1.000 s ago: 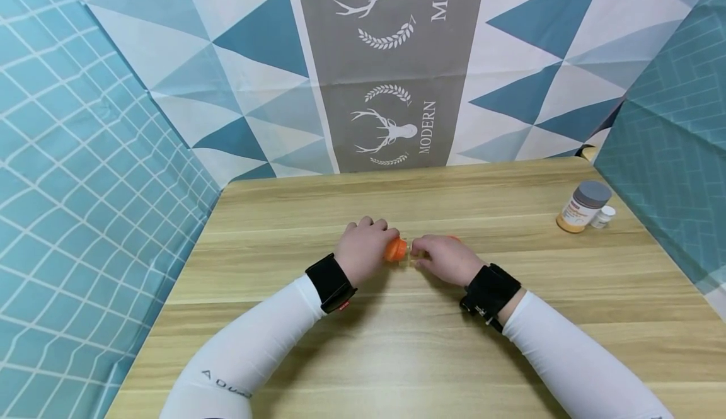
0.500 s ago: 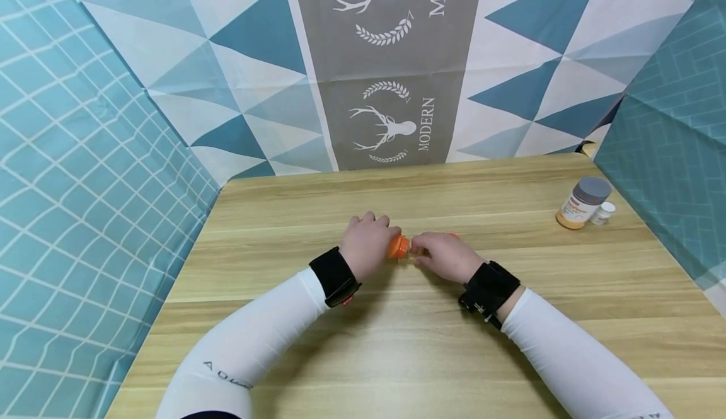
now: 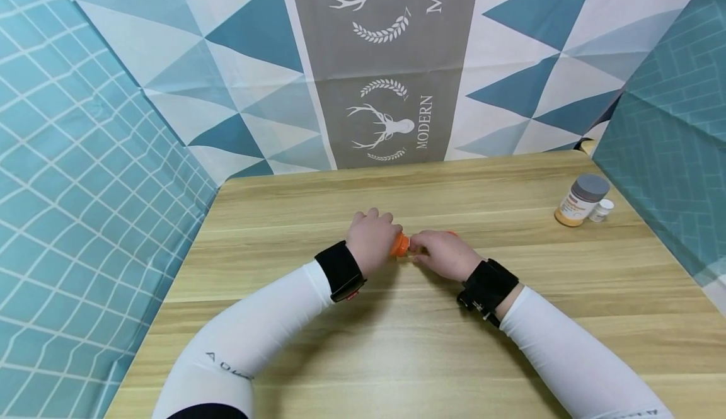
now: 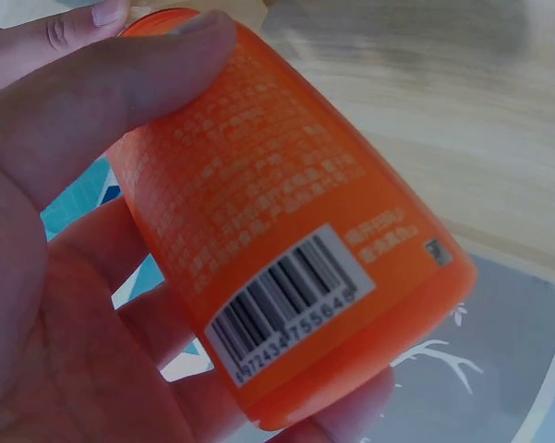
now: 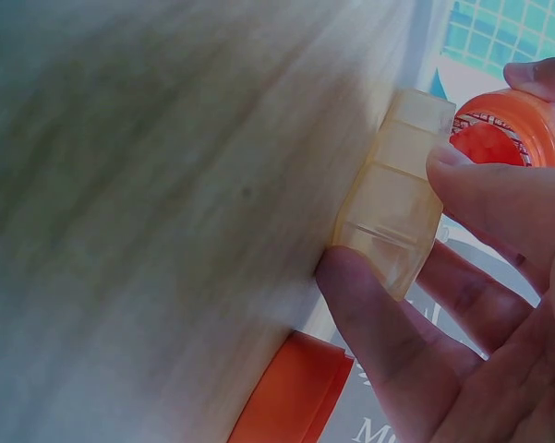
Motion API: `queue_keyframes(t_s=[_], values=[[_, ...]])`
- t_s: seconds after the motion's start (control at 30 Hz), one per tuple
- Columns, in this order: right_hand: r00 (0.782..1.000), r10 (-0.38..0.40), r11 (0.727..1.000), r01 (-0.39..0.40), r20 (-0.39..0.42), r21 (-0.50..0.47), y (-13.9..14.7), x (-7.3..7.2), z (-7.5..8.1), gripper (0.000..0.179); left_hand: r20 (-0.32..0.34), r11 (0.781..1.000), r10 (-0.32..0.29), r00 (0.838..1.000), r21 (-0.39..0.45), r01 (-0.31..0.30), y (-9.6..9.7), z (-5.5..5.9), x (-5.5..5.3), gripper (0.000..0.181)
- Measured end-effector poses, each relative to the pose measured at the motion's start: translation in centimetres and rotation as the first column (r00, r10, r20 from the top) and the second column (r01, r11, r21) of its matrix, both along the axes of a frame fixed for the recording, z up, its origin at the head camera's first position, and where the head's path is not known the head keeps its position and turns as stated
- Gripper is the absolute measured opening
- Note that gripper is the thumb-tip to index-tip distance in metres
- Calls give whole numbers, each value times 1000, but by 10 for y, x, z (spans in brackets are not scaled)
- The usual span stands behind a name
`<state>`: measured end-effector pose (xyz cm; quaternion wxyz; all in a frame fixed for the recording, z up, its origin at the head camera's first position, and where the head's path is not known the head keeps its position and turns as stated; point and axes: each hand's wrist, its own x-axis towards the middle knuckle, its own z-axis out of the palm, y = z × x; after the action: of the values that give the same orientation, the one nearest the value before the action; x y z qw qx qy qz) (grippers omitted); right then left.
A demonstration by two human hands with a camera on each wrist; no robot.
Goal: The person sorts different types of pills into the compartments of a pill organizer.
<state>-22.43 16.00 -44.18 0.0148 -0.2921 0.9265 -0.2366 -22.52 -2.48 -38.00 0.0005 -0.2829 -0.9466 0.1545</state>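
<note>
My left hand grips an orange bottle printed with small text and a barcode. The bottle is tilted, its uncapped mouth turned toward my right hand, with something red visible inside. Between thumb and fingers, my right hand holds a translucent yellowish pill box with several compartments, close to the tabletop. The bottle's mouth is right beside the pill box; I cannot tell whether they touch. An orange cap lies on the table beyond my right hand, mostly hidden by it in the head view.
At the right rear of the wooden table stand a jar with a grey lid and a small white bottle. Patterned cloth hangs along the back edge, with blue tiled cloth on the left.
My left hand has shifted slightly right with the orange bottle, bringing its mouth closer to the pill box. My right hand has stayed nearly in place. The head view has shifted slightly.
</note>
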Motion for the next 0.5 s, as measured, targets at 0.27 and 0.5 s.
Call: queue_keyframes(t_s=[0.27,0.5], values=[[1000,-5,1000,5,14,-2,0,0,1,10,7,998,11,1000,-54,-11,7,5,2,29],[1000,-3,1000,3,8,1,1,0,1,9,20,999,12,1000,-48,-11,7,7,2,27]])
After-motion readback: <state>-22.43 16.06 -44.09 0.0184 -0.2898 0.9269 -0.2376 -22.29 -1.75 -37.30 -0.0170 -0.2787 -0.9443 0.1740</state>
